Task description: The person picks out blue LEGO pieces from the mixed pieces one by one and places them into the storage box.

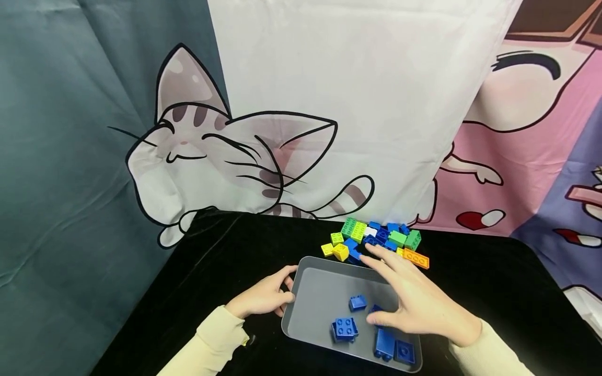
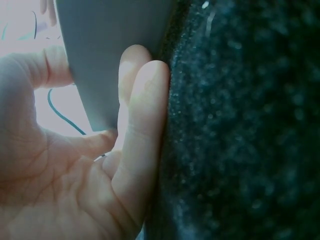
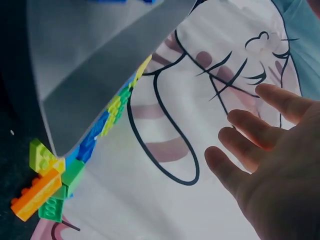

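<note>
A grey tray (image 1: pixel 320 292) lies on the black table near me, with several blue bricks (image 1: pixel 345 328) in it. My left hand (image 1: pixel 280 293) grips the tray's left rim. The left wrist view shows its fingers (image 2: pixel 140 130) under the tray (image 2: pixel 105 50), against the cloth. My right hand (image 1: pixel 404 292) hovers open over the tray's right side, its fingers spread toward the brick pile (image 1: pixel 376 237) and holding nothing. In the right wrist view the right hand (image 3: pixel 260 145) is empty, with the tray (image 3: pixel 90 60) and an orange brick (image 3: pixel 35 195) to its left.
The pile of green, blue, yellow and white bricks, with an orange brick (image 1: pixel 416 258) at its right, lies just beyond the tray. A black cloth (image 1: pixel 494 282) covers the table. A cat-print curtain (image 1: pixel 235 156) hangs close behind it.
</note>
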`<state>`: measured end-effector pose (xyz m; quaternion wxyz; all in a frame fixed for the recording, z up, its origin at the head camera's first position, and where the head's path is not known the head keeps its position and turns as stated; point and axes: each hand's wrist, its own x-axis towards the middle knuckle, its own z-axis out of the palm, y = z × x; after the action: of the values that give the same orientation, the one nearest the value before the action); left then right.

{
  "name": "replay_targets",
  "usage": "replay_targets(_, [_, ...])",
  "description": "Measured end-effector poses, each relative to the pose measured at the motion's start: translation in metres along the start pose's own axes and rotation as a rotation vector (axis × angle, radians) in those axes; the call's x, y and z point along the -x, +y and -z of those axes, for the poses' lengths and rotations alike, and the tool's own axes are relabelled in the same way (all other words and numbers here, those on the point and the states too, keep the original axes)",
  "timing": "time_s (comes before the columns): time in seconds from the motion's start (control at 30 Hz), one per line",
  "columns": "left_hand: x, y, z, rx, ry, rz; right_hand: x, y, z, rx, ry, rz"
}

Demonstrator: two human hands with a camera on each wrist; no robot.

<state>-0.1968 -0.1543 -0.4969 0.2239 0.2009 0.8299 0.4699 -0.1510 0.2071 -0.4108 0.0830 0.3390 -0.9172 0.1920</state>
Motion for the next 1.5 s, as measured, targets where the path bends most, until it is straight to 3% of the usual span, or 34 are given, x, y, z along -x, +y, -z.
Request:
replay_targets(0.3, [-0.001, -0.001, 0.001, -0.008, 0.003, -0.010, -0.042, 0.024, 0.000, -0.001, -0.022, -0.023])
replay_targets(0.6, [0.000, 0.001, 0.000, -0.002, 0.009, -0.004, -0.074, 0.053, -0.025, 0.033, -0.028, -0.014])
replay_targets(0.8, [0.001, 0.000, 0.002, 0.002, 0.009, 0.004, -0.089, 0.061, -0.038, 0.026, -0.066, -0.064])
replay_targets(1.0, [0.001, -0.001, 0.002, 0.018, 0.005, 0.009, -0.098, 0.063, -0.048, 0.018, -0.131, -0.100])
replay_targets(1.3, [0.000, 0.001, 0.002, 0.008, 0.007, 0.011, -0.098, 0.068, -0.054, 0.044, -0.169, -0.139])
replay_targets(1.5, [-0.001, 0.000, 0.000, 0.000, 0.006, 0.014, -0.095, 0.071, -0.055, -0.002, -0.180, -0.181])
